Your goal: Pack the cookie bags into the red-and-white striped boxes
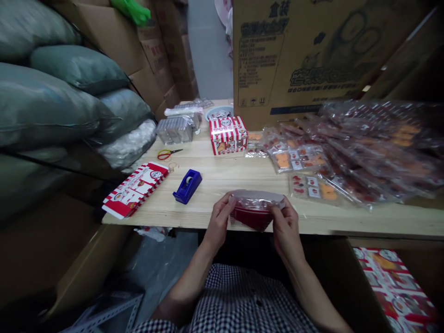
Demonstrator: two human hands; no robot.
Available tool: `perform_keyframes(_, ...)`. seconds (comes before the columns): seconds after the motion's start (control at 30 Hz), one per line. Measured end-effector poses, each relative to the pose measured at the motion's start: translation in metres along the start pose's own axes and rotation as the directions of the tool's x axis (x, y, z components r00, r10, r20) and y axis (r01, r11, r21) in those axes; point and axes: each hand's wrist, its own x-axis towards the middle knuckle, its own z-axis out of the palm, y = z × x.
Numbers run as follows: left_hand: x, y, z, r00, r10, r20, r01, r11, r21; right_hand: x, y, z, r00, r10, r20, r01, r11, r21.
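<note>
My left hand [219,219] and my right hand [286,225] both grip a clear plastic packet with red contents [255,210], one hand at each end. They hold it at the near edge of the wooden table [229,173]. The fingers of both hands curl round the packet's sides. To the right lies a large spread of similar clear packets with orange and red items [347,152].
A blue tape dispenser [188,186] sits left of my hands. A flat red-and-white striped carton [136,188] lies at the table's left edge, an assembled striped box [228,134] farther back. Scissors [168,153], clear trays [175,130], big cardboard boxes [312,51] and grey sacks [52,101] surround the table.
</note>
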Motion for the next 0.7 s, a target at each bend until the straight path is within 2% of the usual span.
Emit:
perform_keyframes(0.17, 0.005, -0.007, 0.001, 0.99, 0.023, -0.136, -0.016, 0.998, 0.055, -0.001, 0.001, -0.001, 0.998, 0.046, 0.038, -0.05, 0.994, 0.1)
perform_keyframes(0.33, 0.012, -0.012, 0.002, 0.988, 0.01, -0.152, -0.013, 1.0, -0.017, 0.001, -0.004, -0.011, 0.98, 0.127, 0.155, -0.169, 0.939, 0.298)
perform_keyframes(0.53, 0.01, -0.015, 0.002, 0.989, -0.015, -0.149, 0.01, 0.999, -0.036, 0.002, -0.003, -0.01, 0.976, 0.174, 0.131, -0.203, 0.946, 0.253)
perform_keyframes(0.7, 0.011, -0.011, 0.002, 0.992, -0.042, -0.119, 0.039, 0.999, -0.027, 0.006, 0.0, -0.007, 0.987, 0.141, 0.078, -0.154, 0.969, 0.194)
